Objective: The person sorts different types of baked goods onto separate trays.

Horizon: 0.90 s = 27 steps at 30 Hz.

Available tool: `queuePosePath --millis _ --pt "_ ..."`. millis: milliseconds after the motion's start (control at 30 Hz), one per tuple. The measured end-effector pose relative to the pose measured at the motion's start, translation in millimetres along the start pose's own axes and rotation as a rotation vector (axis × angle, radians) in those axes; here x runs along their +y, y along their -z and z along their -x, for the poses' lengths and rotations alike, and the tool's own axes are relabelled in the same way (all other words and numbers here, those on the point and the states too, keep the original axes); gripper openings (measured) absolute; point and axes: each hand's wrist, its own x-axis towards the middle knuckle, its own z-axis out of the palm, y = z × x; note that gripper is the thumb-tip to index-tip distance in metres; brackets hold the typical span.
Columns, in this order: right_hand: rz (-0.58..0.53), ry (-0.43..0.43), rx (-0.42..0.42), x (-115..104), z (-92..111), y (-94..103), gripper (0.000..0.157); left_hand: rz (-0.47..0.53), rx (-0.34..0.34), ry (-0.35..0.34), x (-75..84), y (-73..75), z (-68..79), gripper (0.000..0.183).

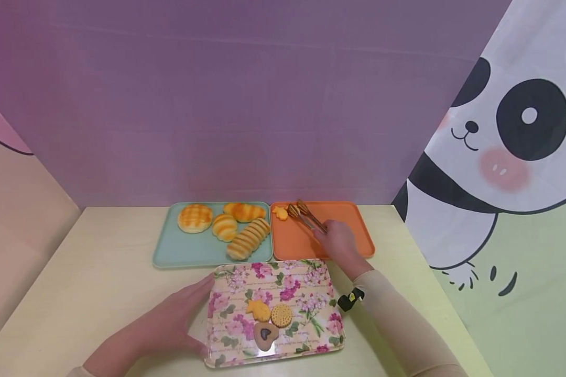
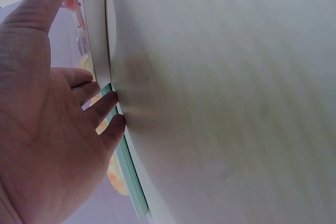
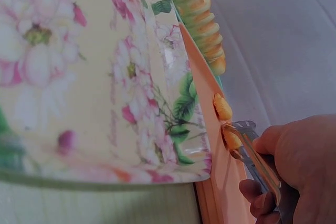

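My right hand grips a pair of metal tongs over the orange tray. In the right wrist view, a small yellow-orange cookie sits between the tong heads, and another cookie lies just beyond. My left hand is spread along the left edge of the floral tray, thumb near its front corner and fingers toward the back. On that tray lie a yellow pineapple-shaped cookie, a round dotted cookie and a brown cookie with a dark heart centre.
Behind the floral tray, a pale green tray holds a round bun, a long ridged bread and two smaller breads. It stands beside the orange tray. A purple backdrop rises at the table's back edge.
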Motion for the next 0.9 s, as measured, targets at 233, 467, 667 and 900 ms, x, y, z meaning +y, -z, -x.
queuePosePath --millis 233,467,667,900 --pt "-0.007 -0.029 -0.018 -2.8 0.7 0.7 0.036 0.009 0.0 0.002 -0.4 -0.2 0.0 0.15" --pt "-0.012 -0.034 -0.017 -0.9 1.4 -0.9 0.037 0.002 0.012 -0.02 -1.8 -0.6 0.6 0.15" --pt "-0.029 -0.044 -0.007 -0.2 2.9 -1.0 0.038 -0.009 0.02 -0.038 -1.9 -0.1 0.5 0.15" --pt "-0.048 -0.044 -0.001 0.4 3.0 0.3 0.038 0.002 0.007 -0.018 -0.9 0.5 -0.2 0.152"
